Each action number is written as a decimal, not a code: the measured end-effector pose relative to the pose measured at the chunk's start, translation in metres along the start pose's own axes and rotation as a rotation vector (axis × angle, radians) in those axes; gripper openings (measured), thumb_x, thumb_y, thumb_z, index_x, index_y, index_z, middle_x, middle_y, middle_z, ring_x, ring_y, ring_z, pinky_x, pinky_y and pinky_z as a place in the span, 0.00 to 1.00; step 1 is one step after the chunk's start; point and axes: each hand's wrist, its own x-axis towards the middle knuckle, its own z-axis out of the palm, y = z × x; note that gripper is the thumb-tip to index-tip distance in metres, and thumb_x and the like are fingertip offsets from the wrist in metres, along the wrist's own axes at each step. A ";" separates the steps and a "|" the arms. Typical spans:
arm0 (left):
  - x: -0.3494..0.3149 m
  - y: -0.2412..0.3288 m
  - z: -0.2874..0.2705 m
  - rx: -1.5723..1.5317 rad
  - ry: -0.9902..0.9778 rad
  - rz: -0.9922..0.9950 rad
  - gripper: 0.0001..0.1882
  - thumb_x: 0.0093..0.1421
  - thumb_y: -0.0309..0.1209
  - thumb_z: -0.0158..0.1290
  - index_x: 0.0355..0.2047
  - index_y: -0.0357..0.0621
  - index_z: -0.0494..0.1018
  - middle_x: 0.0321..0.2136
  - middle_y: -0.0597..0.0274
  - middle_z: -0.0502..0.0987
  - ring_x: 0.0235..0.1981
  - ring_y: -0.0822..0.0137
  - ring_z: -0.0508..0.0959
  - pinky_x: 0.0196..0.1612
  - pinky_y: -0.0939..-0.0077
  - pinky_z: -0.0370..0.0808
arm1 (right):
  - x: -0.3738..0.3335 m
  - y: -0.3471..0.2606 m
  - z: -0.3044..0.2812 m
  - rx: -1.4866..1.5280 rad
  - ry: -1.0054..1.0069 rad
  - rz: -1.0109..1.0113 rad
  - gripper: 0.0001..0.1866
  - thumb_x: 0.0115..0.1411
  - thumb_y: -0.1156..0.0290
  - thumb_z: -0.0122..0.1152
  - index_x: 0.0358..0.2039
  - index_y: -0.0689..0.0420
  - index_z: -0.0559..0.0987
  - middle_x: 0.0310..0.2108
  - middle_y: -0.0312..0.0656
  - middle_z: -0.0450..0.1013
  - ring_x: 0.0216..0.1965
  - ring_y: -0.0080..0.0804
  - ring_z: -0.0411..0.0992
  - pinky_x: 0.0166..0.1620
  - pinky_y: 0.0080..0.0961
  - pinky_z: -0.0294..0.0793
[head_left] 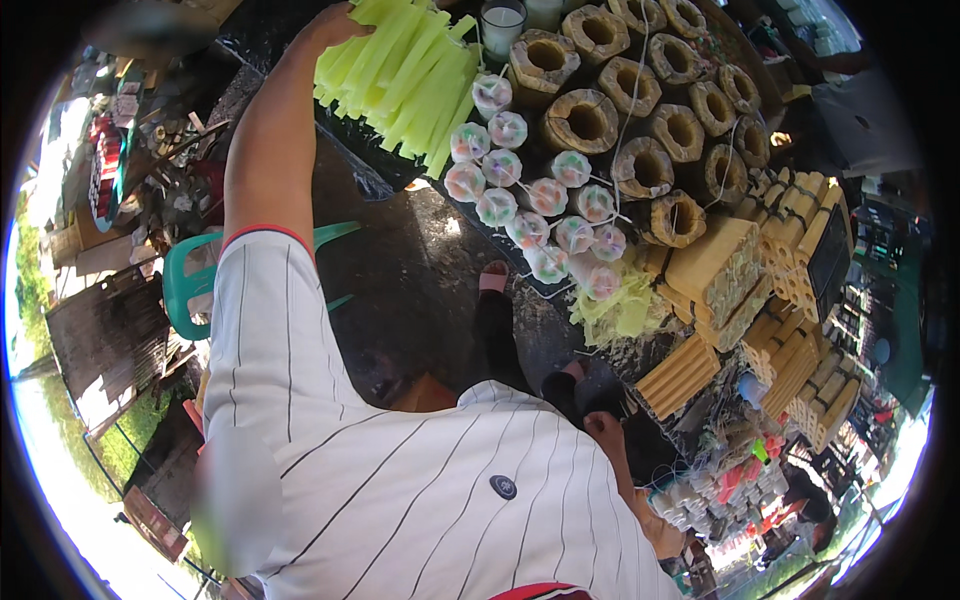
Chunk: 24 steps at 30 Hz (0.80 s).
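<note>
My left arm stretches to the top of the view. There my left hand [336, 24] touches the near-left end of a pile of yellow-green strips [400, 85]; its fingers are mostly hidden by the strips and the picture's edge. Low at my right side, beside my dark trousers, hangs my right hand [604, 428]. Its fingers are in shadow and hard to make out. Right of the strips stand several wrapped round candles [547, 197] with white wicks and red and green spots. Behind them are several upright hollow tan moulds [582, 121], with open tops.
A glass jar [502, 27] stands between strips and moulds. Ridged tan blocks [678, 382] and larger tan moulds [715, 265] are stacked at right, near crumpled yellow-green film [620, 308]. A green plastic chair [190, 286] stands left. Another person [808, 505] is at far lower right.
</note>
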 end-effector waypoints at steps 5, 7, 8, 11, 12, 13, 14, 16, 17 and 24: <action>0.023 -0.060 0.019 -0.459 -0.237 0.040 0.48 0.62 0.60 0.63 0.70 0.35 0.66 0.64 0.41 0.74 0.65 0.51 0.74 0.66 0.59 0.70 | 0.018 -0.092 -0.002 0.148 0.036 -0.249 0.10 0.66 0.68 0.68 0.37 0.62 0.78 0.25 0.42 0.71 0.30 0.23 0.68 0.37 0.28 0.72; 0.026 -0.087 0.015 -0.214 0.031 -0.006 0.49 0.65 0.66 0.54 0.71 0.36 0.64 0.68 0.37 0.69 0.71 0.45 0.68 0.71 0.58 0.64 | 0.027 -0.111 -0.013 0.143 0.041 -0.271 0.12 0.66 0.67 0.69 0.39 0.63 0.78 0.27 0.44 0.74 0.30 0.28 0.71 0.37 0.29 0.74; 0.029 -0.089 0.021 -0.198 0.034 0.024 0.49 0.66 0.67 0.52 0.71 0.37 0.64 0.68 0.36 0.67 0.72 0.44 0.65 0.72 0.58 0.62 | 0.029 -0.106 -0.011 0.175 0.067 -0.247 0.12 0.66 0.66 0.69 0.39 0.63 0.79 0.29 0.45 0.76 0.31 0.30 0.74 0.39 0.30 0.75; 0.014 -0.061 0.020 -0.277 0.021 0.048 0.48 0.66 0.67 0.52 0.71 0.38 0.65 0.68 0.37 0.68 0.71 0.44 0.67 0.71 0.57 0.64 | 0.022 -0.076 -0.012 0.249 0.142 -0.168 0.14 0.66 0.64 0.70 0.41 0.63 0.80 0.34 0.47 0.81 0.37 0.33 0.80 0.43 0.31 0.79; 0.001 -0.059 0.006 -0.112 0.146 0.053 0.48 0.66 0.68 0.52 0.71 0.39 0.65 0.68 0.38 0.68 0.70 0.45 0.68 0.71 0.56 0.64 | 0.025 -0.070 -0.015 0.264 0.150 -0.168 0.15 0.66 0.63 0.70 0.41 0.64 0.81 0.36 0.48 0.83 0.39 0.34 0.82 0.44 0.31 0.80; -0.017 -0.063 -0.010 0.062 0.276 0.046 0.48 0.65 0.68 0.51 0.71 0.40 0.66 0.68 0.38 0.69 0.70 0.46 0.69 0.71 0.54 0.65 | 0.033 -0.059 -0.020 0.219 0.223 -0.171 0.16 0.66 0.62 0.70 0.41 0.63 0.81 0.37 0.48 0.83 0.40 0.36 0.83 0.45 0.33 0.80; -0.044 -0.044 -0.009 -0.012 0.409 0.079 0.43 0.66 0.63 0.55 0.68 0.40 0.69 0.65 0.40 0.73 0.66 0.48 0.74 0.67 0.55 0.70 | 0.034 -0.041 -0.021 0.174 0.312 -0.142 0.16 0.65 0.61 0.70 0.41 0.63 0.82 0.38 0.48 0.84 0.41 0.38 0.83 0.46 0.34 0.81; -0.117 0.061 -0.012 -0.290 0.595 0.225 0.31 0.67 0.51 0.61 0.61 0.41 0.76 0.56 0.46 0.81 0.56 0.54 0.82 0.57 0.60 0.79 | 0.022 -0.002 -0.014 0.158 0.534 0.011 0.17 0.64 0.61 0.71 0.43 0.63 0.82 0.39 0.49 0.84 0.43 0.43 0.83 0.48 0.38 0.81; -0.180 0.103 -0.020 -0.460 0.665 0.275 0.25 0.67 0.44 0.64 0.57 0.40 0.79 0.52 0.49 0.84 0.50 0.58 0.86 0.51 0.64 0.82 | 0.029 0.017 -0.019 0.162 0.624 0.079 0.18 0.64 0.61 0.71 0.45 0.63 0.82 0.39 0.50 0.83 0.44 0.45 0.83 0.49 0.41 0.80; -0.507 0.371 0.083 -1.093 -0.882 0.482 0.19 0.63 0.30 0.66 0.51 0.35 0.77 0.35 0.61 0.82 0.35 0.73 0.80 0.41 0.75 0.78 | 0.087 0.099 -0.098 0.083 0.935 0.307 0.29 0.67 0.54 0.64 0.61 0.60 0.75 0.54 0.56 0.75 0.59 0.58 0.71 0.63 0.49 0.68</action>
